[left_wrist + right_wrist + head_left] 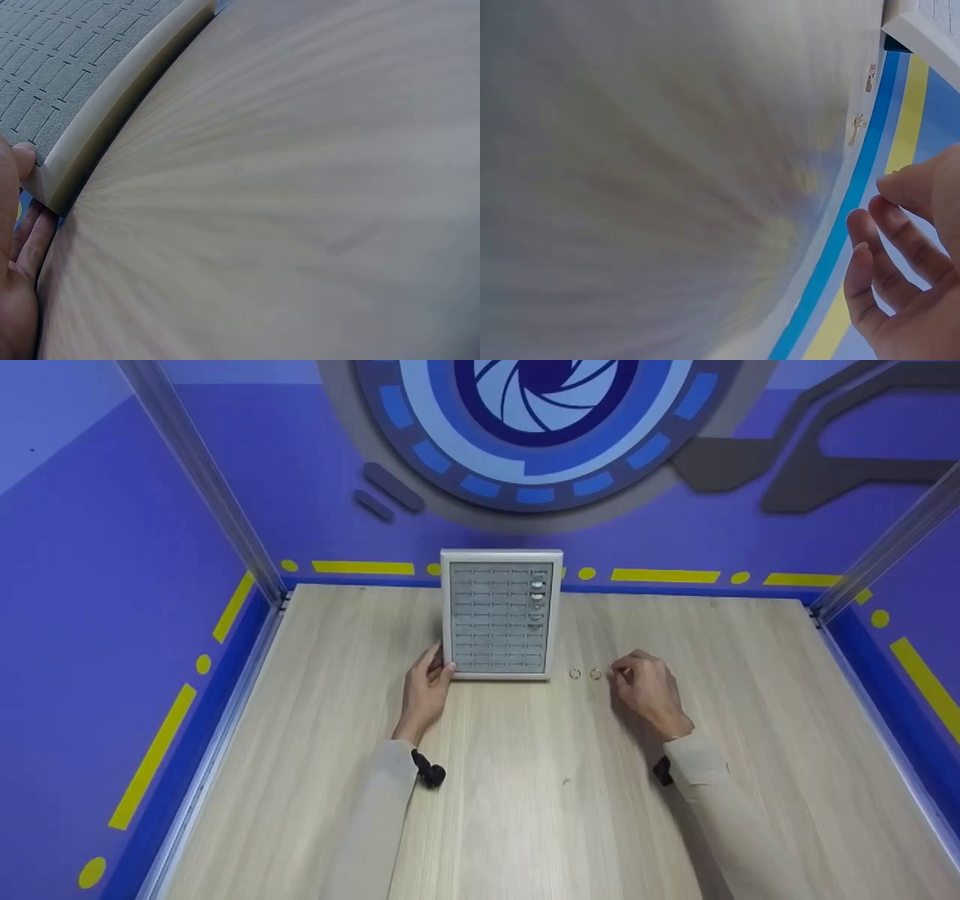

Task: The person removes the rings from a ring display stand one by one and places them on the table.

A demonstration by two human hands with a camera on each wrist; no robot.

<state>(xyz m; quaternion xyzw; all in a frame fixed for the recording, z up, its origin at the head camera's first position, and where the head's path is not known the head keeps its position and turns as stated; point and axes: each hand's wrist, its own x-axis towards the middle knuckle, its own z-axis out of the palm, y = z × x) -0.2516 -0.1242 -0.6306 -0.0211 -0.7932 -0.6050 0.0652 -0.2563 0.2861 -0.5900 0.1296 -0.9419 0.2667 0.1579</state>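
Your left hand (424,692) gripping the ring tray's (501,615) near-left corner, your right hand (646,690) (fingers loosely curled, holding nothing I can see) just right of two rings (585,674) on the table (525,810)

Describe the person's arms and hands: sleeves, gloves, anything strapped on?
Both arms wear long, light beige sleeves reaching the wrists. The left hand and right hand are bare: no gloves, and no rings or watch that I can make out. A small black device sits at each wrist, the left one rounded and knob-like, the right one partly hidden by the cuff.
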